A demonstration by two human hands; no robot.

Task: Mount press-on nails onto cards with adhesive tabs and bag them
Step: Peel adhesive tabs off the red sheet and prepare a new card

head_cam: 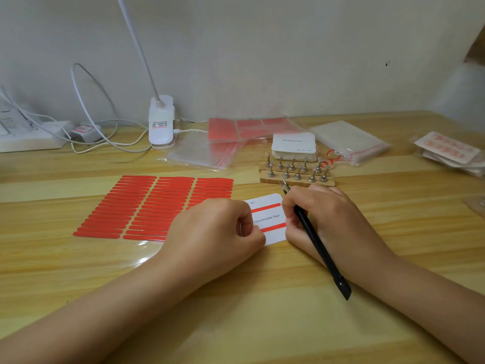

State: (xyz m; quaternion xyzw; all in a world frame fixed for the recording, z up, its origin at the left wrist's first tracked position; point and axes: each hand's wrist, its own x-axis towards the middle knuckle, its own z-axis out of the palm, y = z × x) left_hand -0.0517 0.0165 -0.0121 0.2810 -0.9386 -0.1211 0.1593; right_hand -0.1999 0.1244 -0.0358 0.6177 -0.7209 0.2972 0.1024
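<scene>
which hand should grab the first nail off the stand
Right. The right hand already holds the tweezers, tips toward the stand; the left hand pins the card.

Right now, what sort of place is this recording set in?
Probably a home craft desk, not a factory line: a wooden table against a plain wall, a clip-on lamp beside a power strip, and a wooden nail stand.
</scene>
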